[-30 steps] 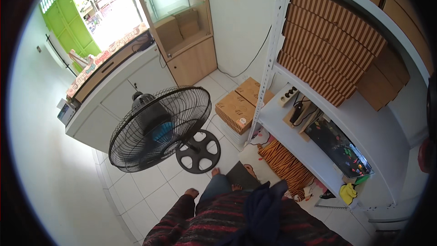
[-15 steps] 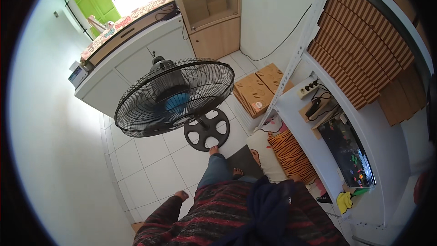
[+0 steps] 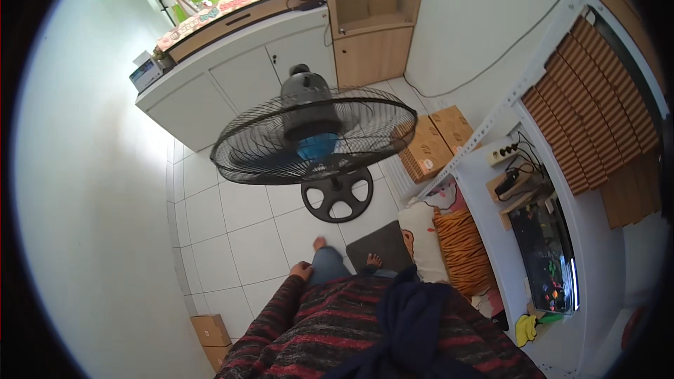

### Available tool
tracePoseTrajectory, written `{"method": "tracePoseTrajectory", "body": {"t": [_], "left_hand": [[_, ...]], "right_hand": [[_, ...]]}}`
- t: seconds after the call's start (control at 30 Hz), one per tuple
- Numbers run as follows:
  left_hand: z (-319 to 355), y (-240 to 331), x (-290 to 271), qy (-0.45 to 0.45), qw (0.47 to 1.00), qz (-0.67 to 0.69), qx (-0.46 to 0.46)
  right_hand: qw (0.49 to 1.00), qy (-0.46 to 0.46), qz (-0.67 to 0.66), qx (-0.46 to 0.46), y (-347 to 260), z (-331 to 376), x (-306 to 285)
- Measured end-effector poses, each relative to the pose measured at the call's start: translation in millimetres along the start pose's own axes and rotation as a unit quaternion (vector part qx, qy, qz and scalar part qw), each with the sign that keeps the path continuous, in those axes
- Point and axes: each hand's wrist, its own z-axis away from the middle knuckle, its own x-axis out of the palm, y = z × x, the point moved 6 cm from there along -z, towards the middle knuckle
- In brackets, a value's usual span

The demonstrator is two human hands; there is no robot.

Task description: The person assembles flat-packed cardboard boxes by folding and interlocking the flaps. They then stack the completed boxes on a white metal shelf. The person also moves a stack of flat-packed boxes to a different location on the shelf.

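Note:
My left hand (image 3: 302, 270) hangs beside my left thigh in blue trousers, close to the cloth and small in the picture. Its fingers look loosely extended, with no object seen in them. My right hand is out of sight; the striped top hides that side. In front of me stands a black pedestal fan (image 3: 316, 130) with a wide wire cage and a blue hub. Its round base (image 3: 337, 214) rests on the floor just ahead of my bare feet.
A grey mat (image 3: 382, 245) lies under my right foot, beside a tiger-striped cushion (image 3: 460, 253). Cardboard boxes (image 3: 425, 147) stand by a metal rack with striped cartons (image 3: 586, 105) and an aquarium (image 3: 544, 260). A white cabinet (image 3: 246, 77) lines the far side. Small boxes (image 3: 210, 330) sit lower left.
The view has swung left, so the fan and room sit further right. My left foot has drawn back from the fan base. My left hand has moved forward, next to my thigh.

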Motion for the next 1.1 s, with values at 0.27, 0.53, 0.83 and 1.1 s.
{"method": "tracePoseTrajectory", "body": {"t": [0.27,0.53,0.83,1.1], "left_hand": [[-2,-30,-53,-0.246,0.959,-0.030,0.137],[55,-112,-211,-0.022,0.994,0.079,0.066],[40,-233,-298,0.138,0.986,0.088,0.012],[-98,-345,-312,0.109,0.980,0.112,-0.123]], "right_hand": [[0.995,0.008,0.102,-0.011,-46,8,-19],[0.971,-0.049,0.135,-0.192,-377,-34,48],[0.831,-0.107,0.357,-0.413,-788,39,129],[0.779,-0.059,0.395,-0.483,-968,-46,174]]}}
